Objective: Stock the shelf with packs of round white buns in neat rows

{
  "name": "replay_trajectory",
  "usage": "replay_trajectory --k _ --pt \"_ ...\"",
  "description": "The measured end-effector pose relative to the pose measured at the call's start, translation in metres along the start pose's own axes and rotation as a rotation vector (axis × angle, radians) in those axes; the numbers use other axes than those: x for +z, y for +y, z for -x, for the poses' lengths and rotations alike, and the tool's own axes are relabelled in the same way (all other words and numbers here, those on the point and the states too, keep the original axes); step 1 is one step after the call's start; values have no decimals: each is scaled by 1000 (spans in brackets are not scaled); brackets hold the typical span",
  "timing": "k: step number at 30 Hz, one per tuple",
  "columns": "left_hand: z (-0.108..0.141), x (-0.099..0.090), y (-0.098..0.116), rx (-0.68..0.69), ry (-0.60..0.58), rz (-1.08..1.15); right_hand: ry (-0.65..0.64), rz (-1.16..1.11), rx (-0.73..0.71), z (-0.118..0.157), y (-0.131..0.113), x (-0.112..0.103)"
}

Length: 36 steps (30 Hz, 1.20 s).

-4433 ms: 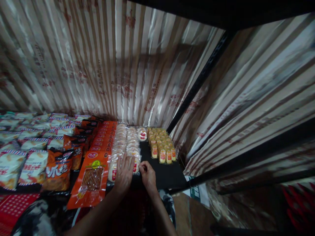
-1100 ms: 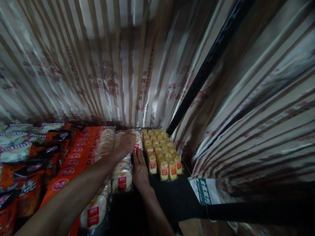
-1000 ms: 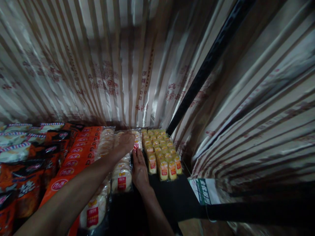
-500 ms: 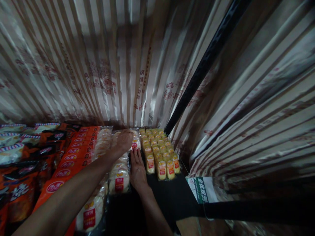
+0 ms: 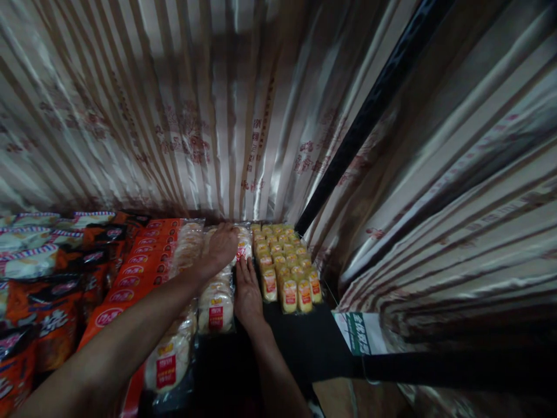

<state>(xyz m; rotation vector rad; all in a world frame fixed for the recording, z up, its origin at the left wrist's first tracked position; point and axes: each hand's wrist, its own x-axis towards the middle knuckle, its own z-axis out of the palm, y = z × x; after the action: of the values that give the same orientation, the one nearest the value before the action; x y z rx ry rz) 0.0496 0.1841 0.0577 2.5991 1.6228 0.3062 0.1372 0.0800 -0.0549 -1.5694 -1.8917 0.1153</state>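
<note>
A clear-wrapped pack of round white rice crackers with a red label (image 5: 242,247) stands at the far end of a row, against the curtain. My left hand (image 5: 223,245) reaches across from the left and is curled over this pack, its fingertips partly hidden. From below, my right hand (image 5: 249,296) lies along the pack's near side, fingers stretched out and tips touching the wrapper. Beneath my left forearm runs a row of similar rice cracker packs (image 5: 215,313). Another such pack (image 5: 167,363) stands at the front of the neighbouring row.
Small yellow wrapped cakes (image 5: 289,293) fill a block to the right, on a black surface (image 5: 304,345). Orange packets (image 5: 130,270) and orange-black bags (image 5: 56,319) line the left. A striped curtain (image 5: 226,116) and a dark pole (image 5: 361,122) rise behind.
The view has shifted slightly, so the goods sit a little further right and higher. Both hands stay at the same rice cracker pack.
</note>
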Motion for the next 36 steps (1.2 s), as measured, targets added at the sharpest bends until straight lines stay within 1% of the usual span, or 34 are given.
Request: replay_trajectory --k 2,4,6,7,9,11,13,16,19,22,25,29,32,36 --pt "14 -9 2 29 63 34 15 -7 -10 0 0 1" --pt "36 -17 4 57 120 107 21 -2 -11 0 0 1" --pt "66 -23 6 78 146 192 13 14 -8 0 1 2" --pt "83 -25 8 105 157 235 11 20 -10 0 1 2" --pt "119 -27 10 110 199 284 20 19 -16 0 2 3" --pt "154 -23 9 79 263 289 44 -2 -28 0 4 5" --pt "183 -14 4 51 280 225 70 -39 -36 -1 5 7" --pt "214 4 -8 -2 295 106 96 -106 -16 -2 6 6" --pt "233 20 -21 -71 326 6 115 -165 1 -4 2 -1" --pt "244 29 -27 -141 323 -66 146 -197 -6 -3 -7 -12" --pt "250 29 -26 -193 302 -87 203 -200 1 4 -21 -25" --pt "255 18 -20 -259 262 -100 254 -205 41 28 -51 -36" --pt "259 10 -17 -294 234 -110 199 -245 40 52 -78 -39" --pt "267 7 -20 -314 210 -108 26 -257 74 78 -108 -36"
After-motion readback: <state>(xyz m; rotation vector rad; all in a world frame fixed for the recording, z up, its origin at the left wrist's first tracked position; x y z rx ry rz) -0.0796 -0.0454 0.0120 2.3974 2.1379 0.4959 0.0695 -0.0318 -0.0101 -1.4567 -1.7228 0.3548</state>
